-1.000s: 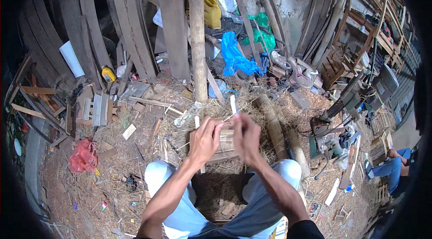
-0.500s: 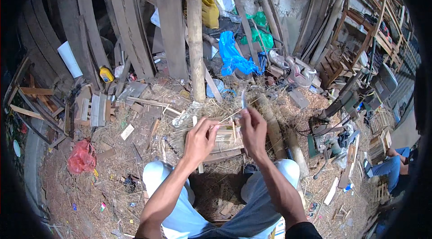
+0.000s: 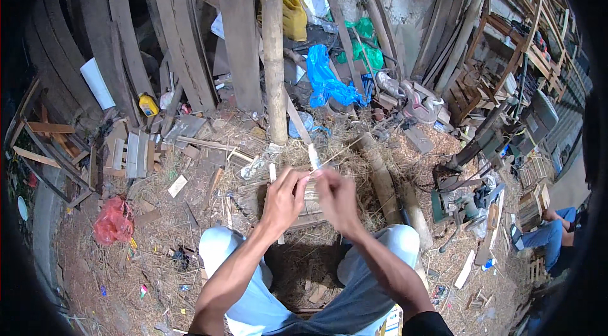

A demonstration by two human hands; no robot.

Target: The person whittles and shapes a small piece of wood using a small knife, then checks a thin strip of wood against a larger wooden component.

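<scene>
Between my knees, my left hand (image 3: 284, 198) is closed in a pinch on a thin pale wooden stick (image 3: 339, 153), which slants up and away to the right. My right hand (image 3: 337, 202), smeared by motion, is closed around a knife; the handle is hidden in the fingers. The bright blade (image 3: 314, 156) points away from me and crosses the stick just beyond my fingertips. Both hands are close together above a low wooden block (image 3: 310, 218) with pale strips on it, partly covered by my hands.
Straw and wood scraps litter the ground. A wooden post (image 3: 273, 51) stands ahead, with planks (image 3: 239, 38) leaning behind it. A log (image 3: 381, 177) lies right of my hands. A red plastic bag (image 3: 114, 221) is at left; a seated person's leg (image 3: 543, 234) shows at far right.
My right hand has moved left toward my left hand, bringing the knife blade over the stick. More of the stick now shows beyond the blade. My left hand stays nearly in place.
</scene>
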